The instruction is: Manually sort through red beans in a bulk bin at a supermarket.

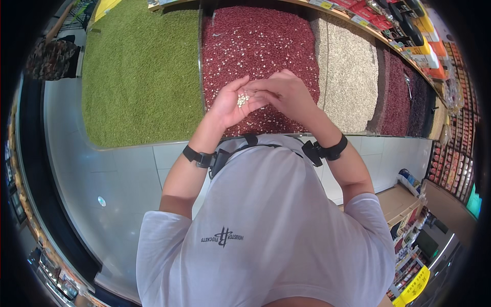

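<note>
My left hand [226, 108] is turned palm up over a bin of dark red beans [264, 42], cupping a small heap of pale grains [243, 100]. My right hand [291, 94] reaches across from the right, with its fingers bent over the left palm and fingers. Its fingertips are partly hidden, so whether they pinch a grain is unclear. Many pale grains lie scattered over the red beans around both hands.
Green beans [142, 76] fill the bin on the left. To the right are pale grains in another bin [349, 73] and darker bins, one with a metal scoop [409, 86]. Bottles [422, 50] stand on a shelf above. Another person [53, 57] is at the far left.
</note>
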Tool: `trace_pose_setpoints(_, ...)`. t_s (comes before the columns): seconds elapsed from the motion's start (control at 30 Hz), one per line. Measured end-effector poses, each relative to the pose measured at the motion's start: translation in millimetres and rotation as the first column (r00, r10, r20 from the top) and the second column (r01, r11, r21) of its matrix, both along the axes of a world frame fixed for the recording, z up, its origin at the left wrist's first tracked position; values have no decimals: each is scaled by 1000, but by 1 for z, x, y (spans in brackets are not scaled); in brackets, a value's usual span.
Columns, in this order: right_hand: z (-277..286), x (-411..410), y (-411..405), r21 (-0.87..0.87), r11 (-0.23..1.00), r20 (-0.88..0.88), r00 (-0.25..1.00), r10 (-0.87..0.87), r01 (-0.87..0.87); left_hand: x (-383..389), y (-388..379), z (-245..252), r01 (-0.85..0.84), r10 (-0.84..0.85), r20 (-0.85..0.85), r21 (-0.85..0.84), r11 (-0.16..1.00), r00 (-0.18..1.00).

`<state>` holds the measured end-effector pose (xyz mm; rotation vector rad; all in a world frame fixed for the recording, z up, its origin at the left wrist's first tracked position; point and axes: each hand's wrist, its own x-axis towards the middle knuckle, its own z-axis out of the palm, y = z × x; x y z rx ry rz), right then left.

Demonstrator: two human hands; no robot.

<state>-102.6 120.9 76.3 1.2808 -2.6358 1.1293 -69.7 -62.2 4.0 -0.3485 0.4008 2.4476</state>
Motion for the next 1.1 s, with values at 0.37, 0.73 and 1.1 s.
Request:
trace_pose_setpoints(0.37, -43, -34, 59, 134, 896, 65, 898, -435, 424, 16, -29, 9, -39, 32, -100, -66, 997, 994)
trace_pose_setpoints(0.73, -102, -7, 89, 147, 868, 2, 877, -480, 475, 34, -67, -24, 30, -31, 21, 48, 998, 999)
trace_pose_setpoints(1.1, -140, 71, 154, 432, 658, 310, 584, -751, 617, 42, -52, -25, 160, -161, -21, -49, 986, 987)
